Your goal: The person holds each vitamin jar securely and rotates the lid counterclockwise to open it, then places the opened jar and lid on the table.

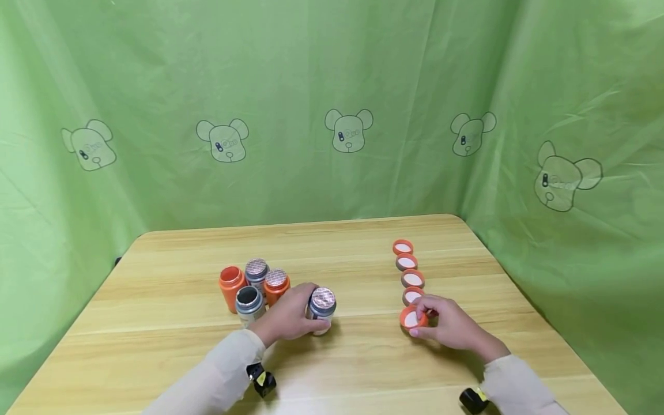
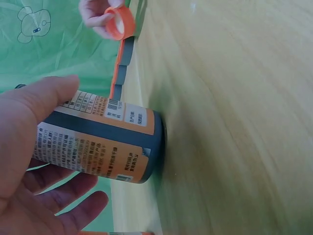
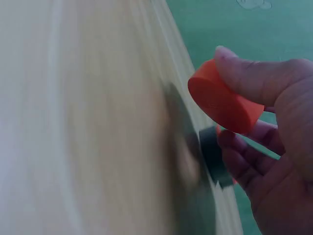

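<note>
My left hand (image 1: 297, 314) grips a dark grey-blue jar (image 1: 323, 308) with a patterned foil seal on top. In the left wrist view, orange label panels with print show on this jar (image 2: 107, 137), whose base is right at the tabletop. My right hand (image 1: 448, 324) pinches an orange screw cap (image 1: 411, 318), its white liner facing up, between thumb and fingers. The right wrist view has that cap (image 3: 220, 98) tilted above the wood. Beyond it, more caps with white liners, such as a far orange one (image 1: 402, 247), form a row running away from me.
Left of my left hand stands a cluster: an open orange jar (image 1: 231, 285), an open grey jar (image 1: 250, 302), a foil-sealed grey jar (image 1: 256, 270) and a foil-sealed orange jar (image 1: 276, 282). Green curtains (image 1: 290, 173) hang around the wooden table (image 1: 353, 374).
</note>
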Tool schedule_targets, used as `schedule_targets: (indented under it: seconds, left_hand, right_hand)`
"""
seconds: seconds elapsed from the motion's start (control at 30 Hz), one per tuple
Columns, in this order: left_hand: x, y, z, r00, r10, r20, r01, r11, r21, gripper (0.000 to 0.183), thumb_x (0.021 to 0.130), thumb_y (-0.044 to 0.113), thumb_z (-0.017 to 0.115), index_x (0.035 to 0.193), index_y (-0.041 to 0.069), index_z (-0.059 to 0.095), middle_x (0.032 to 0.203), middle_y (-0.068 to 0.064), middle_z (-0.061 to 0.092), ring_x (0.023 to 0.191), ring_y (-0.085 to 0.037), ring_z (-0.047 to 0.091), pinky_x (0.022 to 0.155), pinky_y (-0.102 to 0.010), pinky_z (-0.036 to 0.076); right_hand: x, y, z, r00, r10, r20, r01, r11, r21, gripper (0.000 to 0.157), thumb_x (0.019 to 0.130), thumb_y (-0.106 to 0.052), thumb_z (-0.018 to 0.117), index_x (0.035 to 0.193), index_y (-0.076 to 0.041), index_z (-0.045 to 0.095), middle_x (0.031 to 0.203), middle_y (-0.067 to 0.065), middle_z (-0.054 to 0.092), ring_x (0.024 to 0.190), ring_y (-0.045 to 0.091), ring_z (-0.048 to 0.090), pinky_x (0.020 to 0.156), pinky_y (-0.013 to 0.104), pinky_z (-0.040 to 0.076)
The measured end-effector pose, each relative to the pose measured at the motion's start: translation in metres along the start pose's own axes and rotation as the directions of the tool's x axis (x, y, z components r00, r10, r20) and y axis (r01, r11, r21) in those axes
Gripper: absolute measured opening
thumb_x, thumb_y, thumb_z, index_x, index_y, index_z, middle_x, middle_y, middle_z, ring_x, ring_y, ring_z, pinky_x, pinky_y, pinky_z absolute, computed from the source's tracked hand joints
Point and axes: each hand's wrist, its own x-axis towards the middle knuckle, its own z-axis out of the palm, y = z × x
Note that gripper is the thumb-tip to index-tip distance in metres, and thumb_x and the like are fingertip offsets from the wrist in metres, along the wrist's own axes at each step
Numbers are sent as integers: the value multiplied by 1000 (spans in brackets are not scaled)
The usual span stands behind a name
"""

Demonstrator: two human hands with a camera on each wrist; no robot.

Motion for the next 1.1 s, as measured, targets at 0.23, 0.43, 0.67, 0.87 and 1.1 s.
schedule_targets:
  seconds: [0.23,0.43,0.67,0.87,1.1]
  left_hand:
    - [-1,-2,-4,1000,-3,-1,3,1000,4,63,78,37,81,123,2,54,106,-3,62,97,-18,60,88,-38,48]
    - [-1,-3,-6,999,-32,4,32,999,4,67,76,39,82,124,2,53,106,-3,62,98,-19,61,88,-38,49]
    - [0,-1,-11,997,-67,24,67,998,-10,70,77,35,82,129,2,48,111,-6,61,101,-20,61,89,-39,49]
    - [1,0,-14,997,-82,8,82,997,-4,70,78,28,82,131,1,45,114,-11,60,103,-23,60,90,-41,48]
    - [2,2,-12,995,-89,-34,90,996,22,71,79,25,81,134,0,43,119,-13,57,109,-27,56,95,-43,45]
  right_hand:
    - [-9,12,0,999,20,-29,-21,999,-29,34,70,-21,87,73,-22,54,103,2,65,90,16,56,76,30,45]
    - [-9,20,1,997,42,-61,-45,998,-53,36,68,-19,88,71,-21,53,104,4,64,83,14,52,70,27,42]
    - [-3,26,1,994,80,-76,-87,992,-96,36,68,-19,88,72,-20,53,107,7,63,92,21,55,76,34,47]
    - [3,24,0,992,115,-57,-122,984,-129,36,69,-22,89,74,-18,53,90,1,55,82,18,49,70,30,42]
    - [7,19,3,997,64,-37,-68,991,-112,34,70,-27,88,75,-16,56,80,-3,50,74,12,46,62,25,39]
